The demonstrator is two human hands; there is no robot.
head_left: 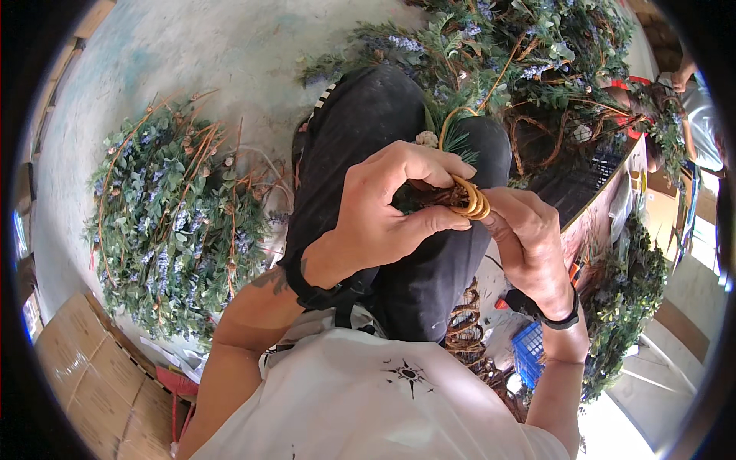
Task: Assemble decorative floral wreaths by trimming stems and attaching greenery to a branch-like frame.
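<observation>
Above my lap a tan, cane-like strip (477, 201) makes several loops round a brown, twiggy bundle. My left hand (376, 203) is closed on this wrapped bundle, thumb below and fingers above. At the loops' right side, my right hand (525, 241) pinches with thumb and forefinger; the strip's end there is hidden by the fingers. Beyond the left hand, a green needle sprig (458, 142) and a pale, round, cone-like piece (427, 139) show over my dark trousers (360, 123). A thin tan length of the strip curves up past them.
Artificial greenery with blue flowers lies in heaps on the floor at left (169, 230) and far right (491, 46). Brown twig wreaths (464, 330) and a blue crate (527, 354) sit at lower right. Cardboard boxes (100, 383) stand at lower left. Another person's hand (681, 79) handles greenery at far right.
</observation>
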